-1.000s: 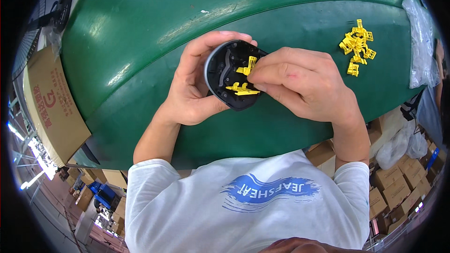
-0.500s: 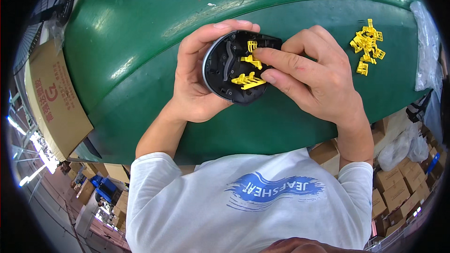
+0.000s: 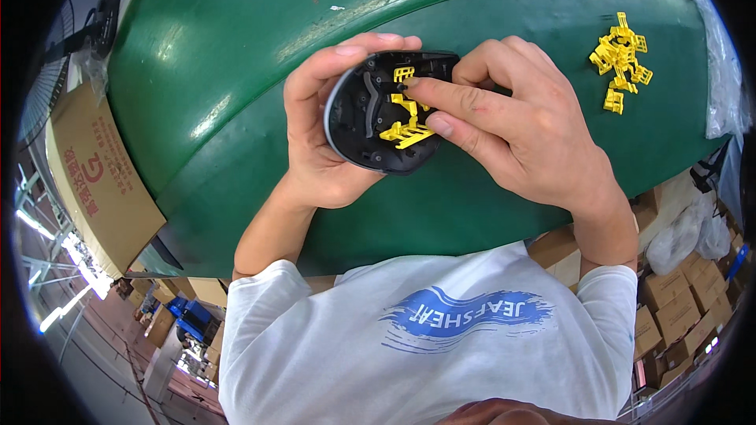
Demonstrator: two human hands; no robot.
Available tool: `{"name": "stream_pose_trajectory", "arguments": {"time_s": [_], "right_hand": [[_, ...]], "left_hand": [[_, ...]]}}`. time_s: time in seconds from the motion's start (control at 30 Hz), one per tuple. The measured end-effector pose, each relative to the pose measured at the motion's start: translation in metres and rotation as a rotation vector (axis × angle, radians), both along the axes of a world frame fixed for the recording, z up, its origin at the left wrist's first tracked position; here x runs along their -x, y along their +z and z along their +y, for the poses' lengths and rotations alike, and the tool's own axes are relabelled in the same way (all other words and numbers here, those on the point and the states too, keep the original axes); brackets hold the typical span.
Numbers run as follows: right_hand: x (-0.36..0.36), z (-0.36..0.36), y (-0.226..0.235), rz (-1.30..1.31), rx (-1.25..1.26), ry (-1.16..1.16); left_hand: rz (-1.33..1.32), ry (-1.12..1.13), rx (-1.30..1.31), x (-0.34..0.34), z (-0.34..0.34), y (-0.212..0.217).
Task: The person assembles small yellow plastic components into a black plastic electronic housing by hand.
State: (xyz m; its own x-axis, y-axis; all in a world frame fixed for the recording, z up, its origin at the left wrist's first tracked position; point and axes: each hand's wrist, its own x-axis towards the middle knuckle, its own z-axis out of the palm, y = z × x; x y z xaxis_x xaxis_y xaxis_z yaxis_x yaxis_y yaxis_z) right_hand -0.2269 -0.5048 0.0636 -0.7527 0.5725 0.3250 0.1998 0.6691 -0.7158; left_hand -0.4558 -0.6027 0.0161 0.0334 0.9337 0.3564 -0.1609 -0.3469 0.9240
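Note:
My left hand (image 3: 315,134) cups a round black plastic housing (image 3: 366,122) above the green table (image 3: 236,71), open side facing me. A yellow plastic clip (image 3: 405,126) sits inside the housing. My right hand (image 3: 512,134) reaches in from the right, its index finger and thumb pressing on the yellow clip. Part of the housing's right edge is hidden behind my right fingers.
A small pile of loose yellow clips (image 3: 622,59) lies on the table at the far right, beside a clear plastic bag (image 3: 717,63). A cardboard box (image 3: 94,173) stands left of the table. More cartons (image 3: 677,307) are stacked on the floor at lower right.
Both hands have shifted slightly with the housing. My right fingers have moved from covering the clip to pressing along it, so more of the yellow part shows.

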Motion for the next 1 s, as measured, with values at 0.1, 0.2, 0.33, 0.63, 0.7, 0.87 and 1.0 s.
{"name": "stream_pose_trajectory", "arguments": {"time_s": [0.1, 0.2, 0.33, 0.63, 0.7, 0.87, 1.0], "right_hand": [[0.002, -0.001, 0.001, 0.035, -0.009, -0.020], [0.001, -0.003, 0.000, 0.036, -0.016, -0.045], [-0.003, 0.002, -0.001, 0.014, 0.011, -0.028], [0.004, 0.002, -0.006, -0.025, 0.067, -0.017], [0.012, 0.000, -0.008, 0.008, 0.062, 0.031], [0.009, -0.008, 0.000, 0.077, 0.307, 0.039], [0.003, -0.022, 0.004, -0.115, 0.120, 0.114]], "left_hand": [[-0.124, 0.010, 0.059, -0.002, -0.004, -0.002], [-0.066, 0.004, 0.044, 0.000, -0.002, -0.002], [-0.010, 0.004, 0.001, -0.002, 0.001, -0.005], [0.015, 0.077, 0.073, 0.001, -0.002, 0.006], [-0.019, 0.063, 0.102, 0.005, 0.001, 0.017], [-0.249, 0.238, 0.303, 0.040, -0.041, 0.043], [-0.044, 0.580, 0.349, 0.119, -0.141, 0.081]]}}
